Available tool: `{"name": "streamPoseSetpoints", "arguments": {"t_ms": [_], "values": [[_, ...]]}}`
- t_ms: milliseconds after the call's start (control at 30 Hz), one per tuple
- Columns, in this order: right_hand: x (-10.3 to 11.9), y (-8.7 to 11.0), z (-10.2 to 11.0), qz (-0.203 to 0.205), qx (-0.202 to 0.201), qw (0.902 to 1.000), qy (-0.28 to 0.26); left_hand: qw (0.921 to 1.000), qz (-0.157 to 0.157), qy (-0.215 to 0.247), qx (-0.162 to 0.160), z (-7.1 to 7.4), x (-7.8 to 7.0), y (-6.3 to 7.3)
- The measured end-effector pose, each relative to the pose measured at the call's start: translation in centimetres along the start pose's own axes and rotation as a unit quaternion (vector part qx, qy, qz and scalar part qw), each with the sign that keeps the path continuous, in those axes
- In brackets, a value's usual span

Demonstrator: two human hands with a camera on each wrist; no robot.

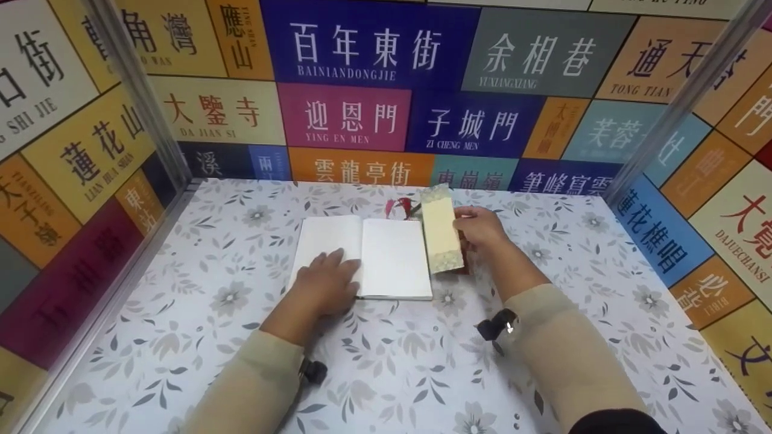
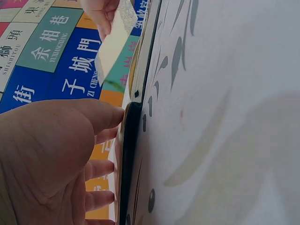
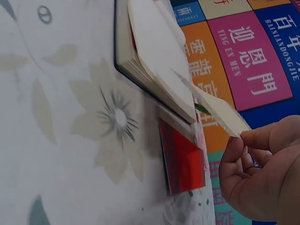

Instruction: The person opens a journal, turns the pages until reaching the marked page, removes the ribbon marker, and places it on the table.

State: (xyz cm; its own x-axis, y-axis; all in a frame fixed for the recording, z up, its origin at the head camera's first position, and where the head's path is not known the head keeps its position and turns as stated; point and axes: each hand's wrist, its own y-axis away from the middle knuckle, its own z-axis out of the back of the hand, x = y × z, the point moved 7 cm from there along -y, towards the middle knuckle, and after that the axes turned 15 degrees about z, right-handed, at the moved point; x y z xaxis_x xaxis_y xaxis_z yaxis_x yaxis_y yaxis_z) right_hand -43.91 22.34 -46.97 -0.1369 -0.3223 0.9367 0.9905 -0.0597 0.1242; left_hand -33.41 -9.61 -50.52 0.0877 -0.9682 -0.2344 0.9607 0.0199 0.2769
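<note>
Lettering on printed panels, head view. Back: blue panel (image 1: 371, 48), 百年東街, BAINIANDONGJIE; grey panel (image 1: 543, 55), 余相巷; magenta panel (image 1: 345, 117), 迎恩門, YING EN MEN; lower blue panel (image 1: 473, 125), 子城門, ZI CHENG MEN; cream panel (image 1: 216, 110), red characters with DA JIAN SI. Left: yellow panel (image 1: 93, 144), 蓮花山, LIAN HUA SHAN. Right: pale panel (image 1: 745, 223), DAJUECHANSI; the orange panel (image 1: 711, 295) beside it, small and tilted, appears to read BIBEI.

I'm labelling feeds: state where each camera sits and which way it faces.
Head: on the head, facing forward and down at the open white-paged book; left hand, right hand, beige sleeves show.
Left wrist: on that wrist, facing the book's edge and multicoloured lettered wall; both hands show.
Right wrist: on that wrist, facing book and wall; right hand shows.
Wrist views share the yellowish rectangular paper strip.
</note>
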Motion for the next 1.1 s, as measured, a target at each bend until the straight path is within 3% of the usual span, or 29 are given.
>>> {"name": "streamPoseSetpoints", "arguments": {"t_ms": [133,367,833,1100], "values": [[-0.1,-0.9,3.0,0.012,-0.027,0.9983,-0.050,0.9999,-0.006,-0.001,-0.009,0.0,0.0,0.0],[-1.5,-1.8,6.6,-0.012,-0.074,0.9924,-0.097,0.9998,-0.008,-0.003,-0.016,0.1,0.0,0.1],[-5.8,-2.0,8.7,-0.075,-0.040,0.9963,-0.012,0.9999,-0.007,-0.005,-0.012,0.1,0.0,-0.2],[-6.6,-2.3,9.0,-0.070,-0.047,0.9959,0.031,1.0000,0.000,0.002,-0.007,0.0,0.0,0.0]]}}
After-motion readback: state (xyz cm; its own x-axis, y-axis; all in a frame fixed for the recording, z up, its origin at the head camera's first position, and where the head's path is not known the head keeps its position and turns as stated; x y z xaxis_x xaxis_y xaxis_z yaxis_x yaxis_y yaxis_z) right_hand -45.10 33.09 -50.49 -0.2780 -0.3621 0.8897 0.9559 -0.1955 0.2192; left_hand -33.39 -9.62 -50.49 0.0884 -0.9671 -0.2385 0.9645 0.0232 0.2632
